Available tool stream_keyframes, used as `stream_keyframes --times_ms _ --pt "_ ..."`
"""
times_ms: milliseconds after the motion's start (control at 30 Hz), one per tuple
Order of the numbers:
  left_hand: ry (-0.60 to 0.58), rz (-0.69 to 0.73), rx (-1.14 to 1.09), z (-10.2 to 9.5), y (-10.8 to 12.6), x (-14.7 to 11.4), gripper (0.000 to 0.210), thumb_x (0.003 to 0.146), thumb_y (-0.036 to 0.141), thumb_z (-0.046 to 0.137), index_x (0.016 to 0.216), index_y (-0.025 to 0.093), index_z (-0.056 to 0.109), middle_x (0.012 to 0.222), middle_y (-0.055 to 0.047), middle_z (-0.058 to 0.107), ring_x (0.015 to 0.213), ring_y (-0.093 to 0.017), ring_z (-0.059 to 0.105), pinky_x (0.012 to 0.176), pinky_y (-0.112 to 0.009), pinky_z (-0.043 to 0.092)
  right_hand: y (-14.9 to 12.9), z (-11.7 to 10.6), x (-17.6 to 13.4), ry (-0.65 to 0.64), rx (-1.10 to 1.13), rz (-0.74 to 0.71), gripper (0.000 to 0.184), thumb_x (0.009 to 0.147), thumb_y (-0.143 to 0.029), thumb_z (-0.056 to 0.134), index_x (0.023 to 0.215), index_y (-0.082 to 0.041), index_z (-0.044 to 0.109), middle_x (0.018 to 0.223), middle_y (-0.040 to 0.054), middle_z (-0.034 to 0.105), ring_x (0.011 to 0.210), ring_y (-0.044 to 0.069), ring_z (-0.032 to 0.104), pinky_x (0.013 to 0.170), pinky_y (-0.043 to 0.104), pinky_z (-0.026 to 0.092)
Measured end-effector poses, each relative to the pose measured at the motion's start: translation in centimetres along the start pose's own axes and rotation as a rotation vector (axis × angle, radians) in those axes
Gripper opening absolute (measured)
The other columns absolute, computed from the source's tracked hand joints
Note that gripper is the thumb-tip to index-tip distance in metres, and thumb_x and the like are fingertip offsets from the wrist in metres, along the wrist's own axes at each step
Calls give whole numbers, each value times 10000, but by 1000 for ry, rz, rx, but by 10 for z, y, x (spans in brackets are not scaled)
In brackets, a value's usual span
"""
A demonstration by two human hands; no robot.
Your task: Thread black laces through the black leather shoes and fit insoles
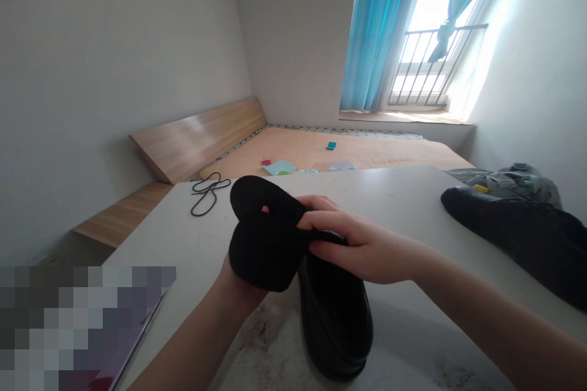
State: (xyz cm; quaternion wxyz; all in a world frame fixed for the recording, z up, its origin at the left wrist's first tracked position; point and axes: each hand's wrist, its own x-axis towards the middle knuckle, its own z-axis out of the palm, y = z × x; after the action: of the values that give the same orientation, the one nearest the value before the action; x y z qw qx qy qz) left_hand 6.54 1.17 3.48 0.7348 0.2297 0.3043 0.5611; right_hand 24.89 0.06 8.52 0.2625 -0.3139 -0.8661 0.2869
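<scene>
Near the middle of the white table, my left hand (245, 290) is wrapped round a black insole (268, 250) from beneath, mostly hidden by it. Two rounded lobes show; I cannot tell whether this is one folded piece or two. A fingertip peeks out between the lobes. My right hand (351, 241) comes in from the right, its thumb and fingers closed on the insole's inner edge, over the shoe's opening. Below both hands a black shoe (337, 330) stands on the table, heel towards me; its front is hidden.
A second black shoe (518, 238) lies at the right of the white table (394, 189), beside grey crumpled fabric (523, 180). A black shoelace (206, 195) lies at the far left. Beyond, a wooden bed board (389, 149) carries small packets (280, 167) and a blue piece (331, 146).
</scene>
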Motion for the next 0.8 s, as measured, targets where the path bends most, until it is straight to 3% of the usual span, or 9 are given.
stream_keyframes --times_ms 100,167,233,333,433,533,667,800 --pt "68 -13 -93 6 5 5 285 943 245 434 1054 150 678 940 -54 730 867 -157 681 852 -279 544 2 -2 1 12 -20 0 326 791 21 392 786 -200 631 1378 -12 432 1341 158 316 1127 357 255" --pt "126 15 -157 10 9 7 308 959 223 390 1076 160 668 1004 -47 727 861 -149 683 847 -293 552 0 -4 2 41 33 49 319 792 12 370 655 -174 590 1304 -18 515 1243 157 438 1077 344 317" --pt "136 2 -186 9 14 7 318 960 211 379 1090 163 665 1039 -44 725 870 -154 687 838 -308 559 -2 -6 2 78 98 120 308 806 -13 350 653 -166 568 1141 7 614 1067 148 559 976 328 407" --pt "102 -43 -202 6 21 5 346 960 215 364 1143 164 653 1052 -63 722 923 -174 687 844 -325 563 -1 -10 1 148 121 157 295 822 -34 338 858 -182 590 959 22 651 897 141 608 831 300 477" --pt "68 -54 -202 5 28 3 370 960 214 347 1191 169 632 1041 -76 724 937 -173 688 845 -313 564 4 -14 -1 188 -58 71 384 839 -69 416 1181 -219 505 1172 53 599 972 155 595 839 308 489" --pt "72 -38 -213 11 30 2 382 960 201 335 1230 177 604 1045 -57 725 948 -156 686 870 -293 557 8 -11 -2 197 -356 4 616 842 -184 545 1408 -265 318 1396 80 444 1169 213 512 950 379 454" --pt "106 -69 -209 24 23 0 381 954 207 342 1232 143 594 1071 -78 717 997 -181 676 894 -307 551 9 2 1 222 -446 -85 824 806 -401 652 1473 -245 195 1452 101 391 1301 246 416 1056 427 383" --pt "123 -105 -203 43 19 -3 373 945 208 343 1179 112 617 1067 -106 714 1007 -218 674 869 -330 564 9 16 3 376 -339 -128 753 782 -441 673 1403 -262 288 1398 75 462 1270 225 461 1076 402 384"
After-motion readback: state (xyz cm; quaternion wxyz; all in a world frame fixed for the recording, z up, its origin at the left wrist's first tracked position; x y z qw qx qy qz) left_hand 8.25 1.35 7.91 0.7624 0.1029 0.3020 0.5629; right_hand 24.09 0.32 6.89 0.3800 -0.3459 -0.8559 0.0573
